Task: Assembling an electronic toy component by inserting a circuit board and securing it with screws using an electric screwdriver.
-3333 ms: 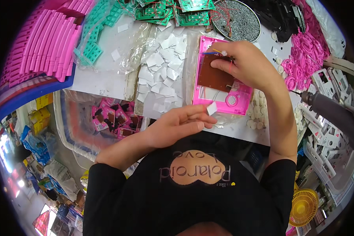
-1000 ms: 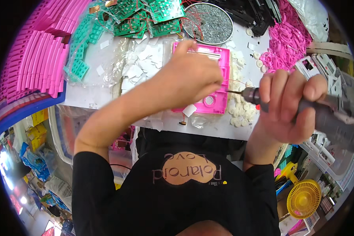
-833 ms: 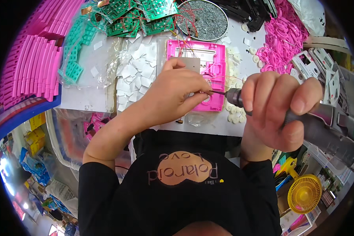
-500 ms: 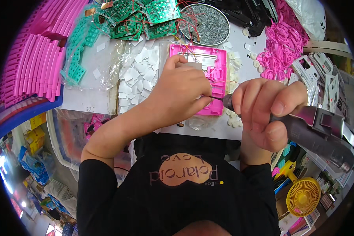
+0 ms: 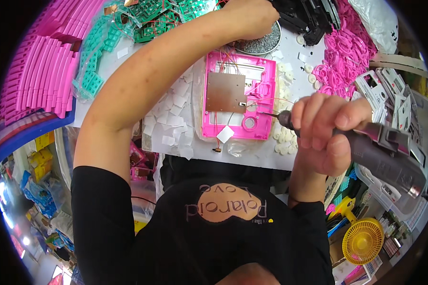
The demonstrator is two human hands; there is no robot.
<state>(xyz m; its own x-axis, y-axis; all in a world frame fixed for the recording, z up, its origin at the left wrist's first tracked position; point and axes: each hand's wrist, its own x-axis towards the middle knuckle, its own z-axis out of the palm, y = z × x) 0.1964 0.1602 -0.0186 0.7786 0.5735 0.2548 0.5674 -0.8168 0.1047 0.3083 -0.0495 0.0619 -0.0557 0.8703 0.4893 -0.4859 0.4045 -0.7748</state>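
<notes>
My right hand (image 5: 325, 133) grips a grey electric screwdriver (image 5: 390, 156), its thin bit reaching left over the right side of the pink plastic housing (image 5: 271, 90). A brown circuit board (image 5: 226, 92) lies in that housing, with thin wires along its upper edge and below it. A small white square (image 5: 225, 134) rests at the housing's lower edge, near a small part on wires (image 5: 217, 150). My left hand (image 5: 252, 19) is over the round metal dish of small screws (image 5: 259, 46), fingers curled in and their tips hidden.
Green circuit boards (image 5: 159, 23) are heaped at the back, beside black plastic parts (image 5: 314, 23). White paper squares (image 5: 173, 111) lie left of the housing, white round pieces (image 5: 284, 142) right of it. Pink housings (image 5: 43, 76) are stacked far left; pink loops (image 5: 342, 57) pile up right.
My left hand has left the housing and swung up to the screw dish, uncovering the circuit board. The screwdriver has drawn slightly right, and its bit is in plain sight.
</notes>
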